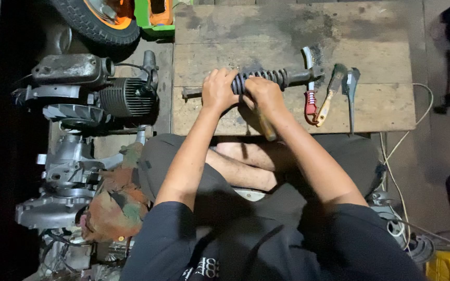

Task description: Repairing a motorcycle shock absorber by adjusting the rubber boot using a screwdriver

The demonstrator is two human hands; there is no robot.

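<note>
head view: both hands [240, 93] grip coil-spring shock absorber [266, 79] on wooden board [381, 31].

Repair workshop: engine [100, 93], tyre [97, 21], tools [334, 93]

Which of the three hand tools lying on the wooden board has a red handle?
The wire brush, leftmost of the three and partly under the coil-spring shock absorber. The scraper beside it has a yellowish wooden handle; the rightmost tool is bare grey metal.

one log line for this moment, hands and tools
left hand: grips shock absorber | right hand: on spring, holds wooden-handled tool | wooden board: wire brush
</note>
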